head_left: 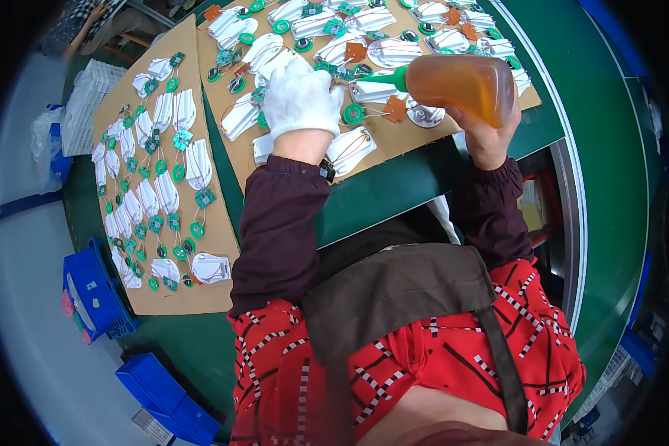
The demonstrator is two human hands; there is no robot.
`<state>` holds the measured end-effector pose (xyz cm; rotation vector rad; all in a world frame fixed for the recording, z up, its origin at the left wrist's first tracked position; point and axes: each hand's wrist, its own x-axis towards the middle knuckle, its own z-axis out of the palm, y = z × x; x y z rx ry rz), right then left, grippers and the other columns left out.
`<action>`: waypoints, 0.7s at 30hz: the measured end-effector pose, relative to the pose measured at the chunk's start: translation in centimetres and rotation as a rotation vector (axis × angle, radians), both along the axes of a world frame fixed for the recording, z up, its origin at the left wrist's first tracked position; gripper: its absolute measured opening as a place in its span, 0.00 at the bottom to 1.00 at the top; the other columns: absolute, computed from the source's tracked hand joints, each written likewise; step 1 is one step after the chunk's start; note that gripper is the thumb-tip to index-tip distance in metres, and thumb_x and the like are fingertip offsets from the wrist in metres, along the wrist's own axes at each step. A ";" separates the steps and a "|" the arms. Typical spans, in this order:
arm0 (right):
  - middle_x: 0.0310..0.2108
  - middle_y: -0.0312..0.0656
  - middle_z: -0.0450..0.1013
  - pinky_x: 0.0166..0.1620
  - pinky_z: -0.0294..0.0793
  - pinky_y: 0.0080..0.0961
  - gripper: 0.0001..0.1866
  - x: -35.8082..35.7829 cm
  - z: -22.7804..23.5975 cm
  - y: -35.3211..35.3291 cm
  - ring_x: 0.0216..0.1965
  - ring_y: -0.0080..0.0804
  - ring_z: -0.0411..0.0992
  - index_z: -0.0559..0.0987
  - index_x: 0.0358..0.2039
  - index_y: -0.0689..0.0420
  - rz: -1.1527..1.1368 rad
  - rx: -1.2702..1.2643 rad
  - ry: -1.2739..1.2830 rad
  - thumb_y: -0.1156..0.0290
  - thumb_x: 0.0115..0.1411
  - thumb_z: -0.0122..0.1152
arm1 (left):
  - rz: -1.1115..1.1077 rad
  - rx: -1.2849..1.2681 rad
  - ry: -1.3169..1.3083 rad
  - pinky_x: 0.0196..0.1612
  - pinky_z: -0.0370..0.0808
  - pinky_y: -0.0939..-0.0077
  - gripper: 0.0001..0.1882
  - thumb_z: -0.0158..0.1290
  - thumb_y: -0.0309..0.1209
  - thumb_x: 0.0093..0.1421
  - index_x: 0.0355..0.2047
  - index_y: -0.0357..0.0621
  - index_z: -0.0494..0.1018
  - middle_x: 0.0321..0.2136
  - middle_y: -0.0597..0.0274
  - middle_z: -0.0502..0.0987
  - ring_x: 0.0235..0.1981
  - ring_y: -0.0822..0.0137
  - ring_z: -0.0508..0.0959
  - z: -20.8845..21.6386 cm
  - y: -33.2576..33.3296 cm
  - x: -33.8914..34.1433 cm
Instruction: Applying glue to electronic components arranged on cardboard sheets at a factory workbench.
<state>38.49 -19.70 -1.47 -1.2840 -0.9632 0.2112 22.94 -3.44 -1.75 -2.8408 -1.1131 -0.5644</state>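
Note:
My right hand [486, 140], bare, is wrapped round a squeeze bottle [457, 83] of amber liquid. The bottle lies tilted on its side in the air, its green nozzle [385, 80] pointing left over the white plastic shells. My left hand [302, 100], in a white knitted glove, rests among the shells with its fingers curled downward; whatever they grip is hidden beneath the hand. Close to its wrist lies a white shell [351, 151] with thin wires. A green round part [353, 114] sits right of the glove, and an orange-brown square piece [395, 109] lies below the nozzle.
Both cardboard sheets [219, 296] on the green table [394, 195] carry rows of wired shells, small green circuit boards and round parts. Blue bins [167, 398] stand at lower left, white crates [89, 104] at upper left. Another person's arm [89, 24] shows at the far upper left.

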 end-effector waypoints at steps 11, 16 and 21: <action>0.41 0.44 0.67 0.44 0.68 0.27 0.35 -0.8 -0.1 -0.3 0.40 0.32 0.69 0.63 0.46 0.64 0.021 -0.022 -0.265 0.73 0.36 0.71 | 0.005 -0.009 0.003 0.37 0.70 0.67 0.10 0.53 0.41 0.45 0.20 0.50 0.77 0.27 0.60 0.71 0.36 0.61 0.72 -0.4 0.1 0.3; 0.41 0.46 0.66 0.44 0.68 0.28 0.33 -1.0 -0.9 -0.5 0.42 0.35 0.69 0.63 0.46 0.65 0.097 0.088 -0.218 0.76 0.38 0.68 | 0.033 -0.010 0.065 0.36 0.71 0.66 0.11 0.53 0.41 0.45 0.21 0.48 0.77 0.27 0.58 0.71 0.36 0.60 0.72 -0.1 -0.3 0.4; 0.41 0.47 0.66 0.44 0.67 0.28 0.29 -0.7 -1.0 -1.2 0.42 0.36 0.69 0.64 0.45 0.65 0.057 0.032 -0.262 0.77 0.41 0.65 | 0.009 -0.013 0.042 0.36 0.71 0.66 0.11 0.54 0.39 0.44 0.22 0.46 0.77 0.28 0.59 0.72 0.35 0.60 0.72 0.2 -0.5 0.3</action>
